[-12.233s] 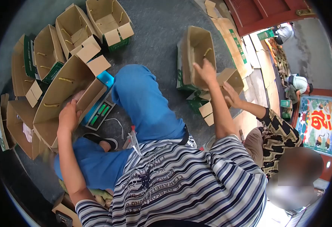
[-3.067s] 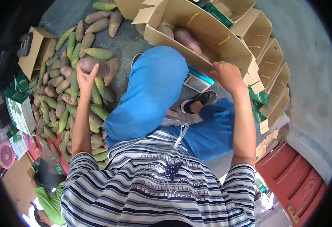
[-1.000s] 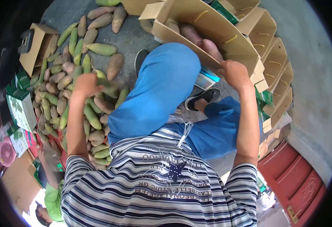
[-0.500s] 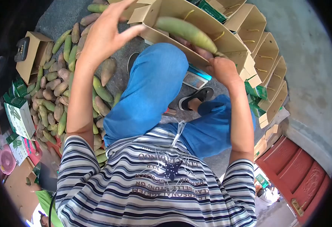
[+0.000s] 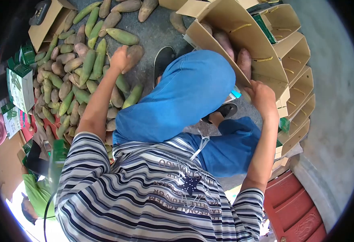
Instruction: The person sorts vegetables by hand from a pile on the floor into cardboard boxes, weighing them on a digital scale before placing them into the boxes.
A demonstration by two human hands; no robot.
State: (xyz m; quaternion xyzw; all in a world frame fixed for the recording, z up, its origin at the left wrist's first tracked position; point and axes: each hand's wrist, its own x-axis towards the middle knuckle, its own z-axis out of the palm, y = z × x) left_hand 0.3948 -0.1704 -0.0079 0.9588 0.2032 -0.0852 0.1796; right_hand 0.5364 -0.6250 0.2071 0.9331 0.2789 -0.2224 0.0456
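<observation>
My left hand (image 5: 119, 59) is closed around one end of a brownish radish (image 5: 134, 56) at the right side of the radish pile (image 5: 64, 97). At the near corner of an open cardboard box (image 5: 261, 38), my right hand (image 5: 261, 99) has its fingers curled over the edge. Reddish radishes (image 5: 244, 63) lie inside this box, and its walls hide part of them. The box has yellow cord handles (image 5: 262, 59) and stands tilted beyond my raised knee.
More open cardboard boxes (image 5: 300, 54) stand in a row at right. A small carton (image 5: 50, 24) is at upper left, a white-green printed box (image 5: 20, 86) at left. A person in a green top (image 5: 37, 191) is at lower left. A red door (image 5: 296, 205) stands lower right.
The green radish at the box has left my right hand, which now grips the box edge. My left hand went from open over the box to the brownish radish. The view shifted.
</observation>
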